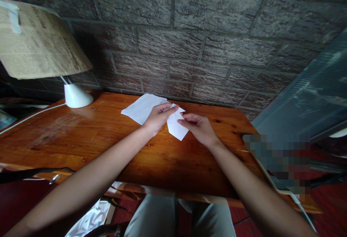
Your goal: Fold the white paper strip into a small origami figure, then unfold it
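Note:
A small folded white paper (176, 127) lies on the wooden table (81, 135) between both hands. My left hand (159, 117) pinches its upper edge, fingers pressed together. Fingers curled, my right hand (198, 126) grips the paper's right side. A stack of white sheets (141, 107) lies flat just behind my left hand, partly hidden by it.
A desk lamp with a white base (77, 96) and a newspaper-print shade (38, 41) stands at the back left, its white cord (29, 115) running left. A brick wall (206, 38) backs the table. Crumpled paper (90, 219) lies on the floor. A blurred patch (279, 161) sits at right.

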{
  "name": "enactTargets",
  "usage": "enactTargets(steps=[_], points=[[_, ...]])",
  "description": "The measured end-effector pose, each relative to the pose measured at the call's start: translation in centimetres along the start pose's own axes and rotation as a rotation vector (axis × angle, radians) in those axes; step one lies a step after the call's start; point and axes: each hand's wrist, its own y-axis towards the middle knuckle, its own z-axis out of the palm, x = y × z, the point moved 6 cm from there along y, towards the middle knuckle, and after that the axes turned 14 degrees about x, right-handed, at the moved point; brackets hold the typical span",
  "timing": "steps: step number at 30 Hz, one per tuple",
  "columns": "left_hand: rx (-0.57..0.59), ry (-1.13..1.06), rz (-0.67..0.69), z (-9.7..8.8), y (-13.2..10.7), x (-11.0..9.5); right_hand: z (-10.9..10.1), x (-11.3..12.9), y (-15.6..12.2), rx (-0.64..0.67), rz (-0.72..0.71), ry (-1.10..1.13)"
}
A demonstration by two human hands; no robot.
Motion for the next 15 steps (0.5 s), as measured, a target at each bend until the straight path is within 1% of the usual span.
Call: enactTargets(steps=[4,7,9,15], points=[[0.026,-0.049,-0.024,-0.06,0.14,0.07,0.04,0.44,-0.13,0.024,-0.003,-0.033],[0.02,-0.053,-0.03,-0.41,0.19,0.25,-0.35,0.48,-0.23,0.001,0.004,-0.116],[0.017,-0.044,-0.024,-0.6,0.26,0.36,-0.64,0.3,-0.23,-0.024,0.01,-0.127],[0.02,0.015,-0.003,-0.37,0.17,0.08,-0.9,-0.22,-0.13,-0.091,0.031,0.027]])
